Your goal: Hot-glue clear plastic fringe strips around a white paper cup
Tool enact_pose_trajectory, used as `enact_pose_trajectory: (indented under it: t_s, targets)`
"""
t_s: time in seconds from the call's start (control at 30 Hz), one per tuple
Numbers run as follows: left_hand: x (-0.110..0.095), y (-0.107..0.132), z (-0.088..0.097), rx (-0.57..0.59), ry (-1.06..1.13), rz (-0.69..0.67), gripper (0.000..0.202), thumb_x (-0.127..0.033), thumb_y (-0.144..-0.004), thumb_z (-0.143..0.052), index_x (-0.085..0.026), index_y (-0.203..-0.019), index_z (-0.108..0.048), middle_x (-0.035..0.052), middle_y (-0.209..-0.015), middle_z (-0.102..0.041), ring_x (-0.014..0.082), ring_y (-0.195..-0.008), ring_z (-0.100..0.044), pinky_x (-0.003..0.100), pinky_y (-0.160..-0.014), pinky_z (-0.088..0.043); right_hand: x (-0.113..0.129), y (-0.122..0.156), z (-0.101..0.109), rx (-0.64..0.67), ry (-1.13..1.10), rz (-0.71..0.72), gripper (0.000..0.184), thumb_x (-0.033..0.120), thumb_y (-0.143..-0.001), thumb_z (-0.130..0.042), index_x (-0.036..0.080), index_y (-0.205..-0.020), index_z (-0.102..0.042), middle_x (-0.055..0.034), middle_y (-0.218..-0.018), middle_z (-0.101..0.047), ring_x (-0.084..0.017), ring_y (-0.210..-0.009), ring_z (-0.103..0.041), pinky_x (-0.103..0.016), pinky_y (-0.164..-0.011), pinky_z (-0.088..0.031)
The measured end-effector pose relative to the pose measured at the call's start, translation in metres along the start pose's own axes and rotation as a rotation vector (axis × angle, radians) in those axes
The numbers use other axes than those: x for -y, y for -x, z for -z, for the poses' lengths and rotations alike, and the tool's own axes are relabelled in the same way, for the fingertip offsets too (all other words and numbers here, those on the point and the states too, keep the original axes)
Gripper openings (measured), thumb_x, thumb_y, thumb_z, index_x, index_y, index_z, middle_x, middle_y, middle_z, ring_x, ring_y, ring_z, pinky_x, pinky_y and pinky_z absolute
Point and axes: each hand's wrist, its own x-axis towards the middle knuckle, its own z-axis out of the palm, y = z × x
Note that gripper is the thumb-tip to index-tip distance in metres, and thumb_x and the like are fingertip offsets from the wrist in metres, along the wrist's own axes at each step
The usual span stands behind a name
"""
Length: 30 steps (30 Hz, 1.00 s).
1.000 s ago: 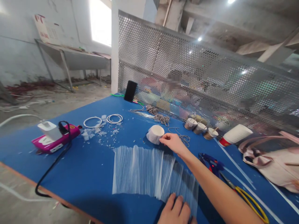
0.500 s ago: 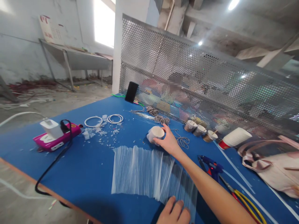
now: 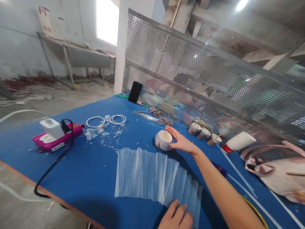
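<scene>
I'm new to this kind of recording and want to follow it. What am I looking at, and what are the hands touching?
There is no machine here, just a person's two bare hands. The camera is worn on their head, looking forward and down at a blue table. The left hand rests on a pleated, see-through sheet. The right hand is at the side of a small white cup, seemingly touching it; how firmly, I can't tell. Further left lie white rings and a magenta power strip; a phone leans at the back, and stacked paper cups lie to the right.
</scene>
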Motion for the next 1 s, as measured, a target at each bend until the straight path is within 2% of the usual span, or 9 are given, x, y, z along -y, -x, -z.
enact_pose_trajectory:
  t_s: [0.13,0.27,0.4,0.47,0.53,0.63,0.73,0.83,1.0]
  targets:
    - [0.0,-0.004,0.002,-0.006,0.02,0.011,0.04,-0.024,-0.099,-0.03,-0.015,-0.073,-0.059,-0.0038,-0.061,-0.06,0.0103,-0.066,-0.061,0.022,-0.076,-0.051,0.002,0.005,-0.001,-0.058,-0.034,-0.003,0.085,0.021,-0.058,-0.077,0.025,-0.135,-0.043,-0.0092,-0.149,-0.035,-0.023,-0.138,-0.03,-0.04,-0.113,-0.024]
    - [0.007,-0.008,0.012,0.031,0.051,-0.04,0.032,-0.025,-0.097,-0.037,-0.018,-0.075,-0.059,-0.0036,-0.067,-0.061,0.0103,-0.07,-0.062,0.021,-0.078,-0.051,0.0,0.007,-0.001,-0.201,-0.056,-0.022,0.068,0.029,-0.066,-0.074,0.024,-0.128,-0.049,-0.0108,-0.139,-0.049,-0.023,-0.127,-0.046,-0.04,-0.107,-0.035]
    - [0.019,-0.019,0.035,0.187,0.089,-0.144,0.017,-0.024,-0.092,-0.048,-0.021,-0.08,-0.059,-0.0011,-0.077,-0.062,0.0145,-0.081,-0.061,0.027,-0.082,-0.052,-0.007,0.01,0.001,-0.343,-0.04,-0.109,0.039,0.032,-0.081,-0.065,0.019,-0.116,-0.056,-0.0101,-0.118,-0.063,-0.022,-0.106,-0.06,-0.04,-0.09,-0.049]
    - [0.026,-0.028,0.049,0.251,0.097,-0.185,0.017,-0.031,-0.09,-0.049,-0.021,-0.081,-0.059,0.0019,-0.081,-0.062,0.0176,-0.082,-0.061,0.03,-0.08,-0.053,-0.01,0.012,0.001,-0.367,-0.021,-0.17,0.03,0.032,-0.088,-0.06,0.016,-0.113,-0.057,-0.0086,-0.111,-0.063,-0.021,-0.098,-0.062,-0.04,-0.083,-0.052]
    - [0.033,-0.041,0.064,0.305,0.106,-0.19,0.015,-0.029,-0.089,-0.05,-0.019,-0.081,-0.059,0.0046,-0.083,-0.062,0.0189,-0.082,-0.06,0.03,-0.077,-0.054,-0.012,0.015,-0.001,-0.366,-0.005,-0.216,0.029,0.032,-0.091,-0.057,0.015,-0.114,-0.057,-0.0077,-0.112,-0.06,-0.02,-0.094,-0.061,-0.04,-0.08,-0.053]
    - [0.044,-0.065,0.085,0.488,0.1,-0.158,0.015,-0.022,-0.087,-0.048,-0.016,-0.095,-0.06,0.0095,-0.097,-0.064,0.0237,-0.095,-0.059,0.036,-0.082,-0.054,-0.014,0.015,-0.007,-0.348,0.008,-0.245,0.03,0.032,-0.092,-0.057,0.016,-0.118,-0.055,-0.008,-0.116,-0.058,-0.021,-0.097,-0.06,-0.041,-0.081,-0.052]
    - [0.062,-0.089,0.097,0.569,0.056,-0.123,0.022,-0.015,-0.09,-0.042,-0.014,-0.102,-0.06,0.0111,-0.104,-0.063,0.0225,-0.102,-0.057,0.035,-0.087,-0.053,-0.015,0.01,-0.013,-0.329,0.01,-0.238,0.031,0.032,-0.092,-0.056,0.016,-0.118,-0.055,-0.0083,-0.117,-0.058,-0.021,-0.098,-0.06,-0.041,-0.082,-0.052]
    - [0.089,-0.11,0.093,0.568,-0.046,-0.001,0.027,-0.014,-0.092,-0.036,-0.015,-0.103,-0.061,0.0106,-0.108,-0.063,0.0219,-0.104,-0.057,0.038,-0.091,-0.05,-0.017,0.003,-0.018,-0.317,0.011,-0.216,0.031,0.032,-0.092,-0.056,0.016,-0.119,-0.055,-0.0084,-0.118,-0.057,-0.021,-0.098,-0.06,-0.041,-0.082,-0.052]
    - [0.132,-0.134,0.059,0.579,-0.077,0.275,0.025,-0.013,-0.087,-0.042,-0.015,-0.1,-0.063,0.0107,-0.109,-0.065,0.0241,-0.108,-0.056,0.043,-0.097,-0.045,-0.017,-0.009,-0.02,-0.313,0.037,-0.142,0.032,0.032,-0.092,-0.056,0.016,-0.119,-0.055,-0.0084,-0.118,-0.057,-0.021,-0.098,-0.06,-0.041,-0.082,-0.052]
